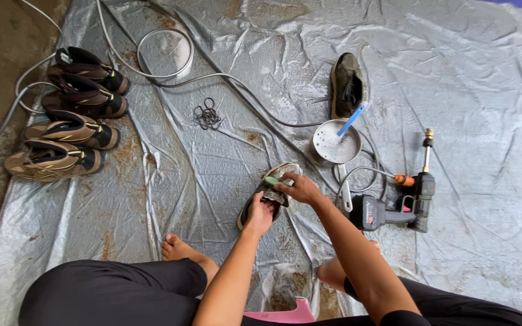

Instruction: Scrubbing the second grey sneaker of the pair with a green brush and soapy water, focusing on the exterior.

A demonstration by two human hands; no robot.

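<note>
Head view, looking down at a wet grey tarp [442, 72] spread on the ground. I have a dirty shoe [268, 194] between my bare feet, sole side tilted up, toe end pointing away from me.

Left hand [260, 214] is closed round the heel end of the shoe, fingers wrapped underneath — a firm hold as far as I can judge. Right hand [297, 187] is curled shut on a small green brush [271, 180], which rests on the shoe's upper part near the toe. So the shoe lies under and between both hands, the left gripping it from the near end, the right pressing the brush onto it from the far end.

To scrub well, my judgement: keep the left hold steady so the shoe does not roll, work the brush in short strokes along the dirt, and turn the shoe bit by bit rather than reaching round it.

Just beyond the right hand stands a metal pan [336, 143] with water and a blue-handled brush [351, 119] leaning in it. A second dirty shoe [347, 84] lies past the pan. A cordless spray gun [406, 205] with hose sits to the right — near, not touching. Four boots [70, 121] are lined up at far left, well apart, and a tangle of laces [206, 115] lies mid-tarp.
</note>
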